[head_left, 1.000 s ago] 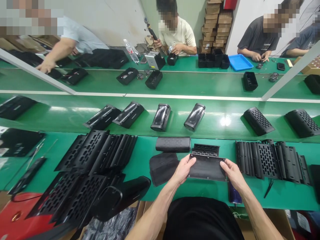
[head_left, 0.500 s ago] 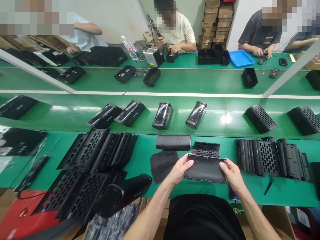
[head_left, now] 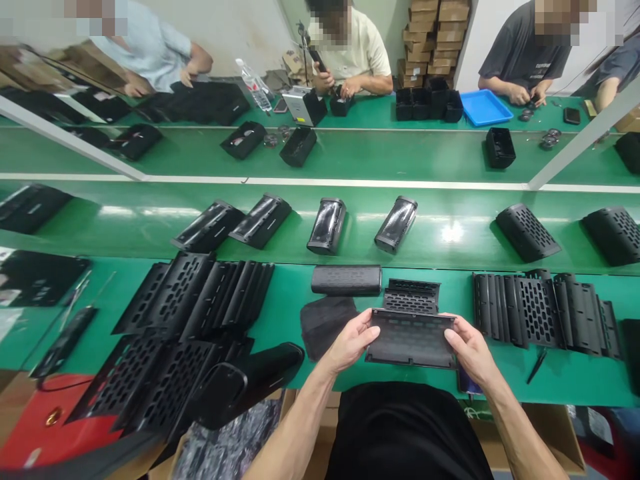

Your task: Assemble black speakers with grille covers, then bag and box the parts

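Observation:
Between both hands is a black speaker grille panel (head_left: 411, 343), with rows of slots showing faintly through a dark mesh layer. My left hand (head_left: 354, 339) pinches its left end, thumb on the face; my right hand (head_left: 467, 345) grips the right end in the same way. Just behind it lies another slotted grille panel (head_left: 412, 298), partly covered by the held one. A folded black cloth (head_left: 326, 327) lies left of my left hand. Beyond the cloth, a long black panel (head_left: 346, 280) with rounded ends rests on the green table.
Stacked grille panels (head_left: 175, 300) stand at left, and another row (head_left: 540, 310) at right. A black speaker housing (head_left: 250, 383) leans near the front edge. Tweezers (head_left: 537, 367) lie right. Several housings sit on the green conveyor (head_left: 450, 200); co-workers (head_left: 350, 53) sit across it.
The held panel has tilted slightly, and its slots now show through the mesh. Both hands keep their grip at its ends. Across the conveyor, the co-worker at left has shifted position.

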`<state>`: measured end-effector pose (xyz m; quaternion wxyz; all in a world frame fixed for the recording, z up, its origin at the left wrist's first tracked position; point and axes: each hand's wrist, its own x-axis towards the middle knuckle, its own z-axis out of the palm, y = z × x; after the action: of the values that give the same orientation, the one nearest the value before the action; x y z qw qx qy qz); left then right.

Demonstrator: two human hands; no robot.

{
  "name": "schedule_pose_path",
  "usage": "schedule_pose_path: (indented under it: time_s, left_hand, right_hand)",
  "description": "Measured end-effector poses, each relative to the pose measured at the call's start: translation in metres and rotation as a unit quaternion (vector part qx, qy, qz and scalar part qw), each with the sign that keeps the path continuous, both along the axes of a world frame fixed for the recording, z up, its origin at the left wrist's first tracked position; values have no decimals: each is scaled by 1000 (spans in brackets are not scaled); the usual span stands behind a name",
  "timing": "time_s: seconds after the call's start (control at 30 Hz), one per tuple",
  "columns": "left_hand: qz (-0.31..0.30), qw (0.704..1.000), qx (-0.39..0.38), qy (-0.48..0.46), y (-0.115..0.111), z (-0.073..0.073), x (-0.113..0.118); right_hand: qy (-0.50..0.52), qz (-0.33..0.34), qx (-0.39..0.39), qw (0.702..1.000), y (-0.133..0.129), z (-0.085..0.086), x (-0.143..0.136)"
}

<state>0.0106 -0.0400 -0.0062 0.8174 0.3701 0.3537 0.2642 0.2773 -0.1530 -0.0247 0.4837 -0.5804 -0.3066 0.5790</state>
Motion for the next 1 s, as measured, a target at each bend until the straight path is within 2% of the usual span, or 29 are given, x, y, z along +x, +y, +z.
schedule_pose_path:
  time_s: [0.3, 0.63, 0.8, 1.0]
  left_hand:
    - [29, 999, -12, 24, 0, -4, 2]
    - [34, 998, -47, 8, 3, 6, 9]
    - [79, 995, -48, 41, 2, -1, 13]
    - [82, 993, -47, 67, 1, -8, 16]
  right_hand:
    - [10, 8, -5, 1000, 4, 1, -3]
    - [6, -8, -10, 1000, 12, 1, -6]
    - [-16, -11, -31, 999, 15, 2, -8]
    - [8, -10, -30, 999, 17, -1, -9]
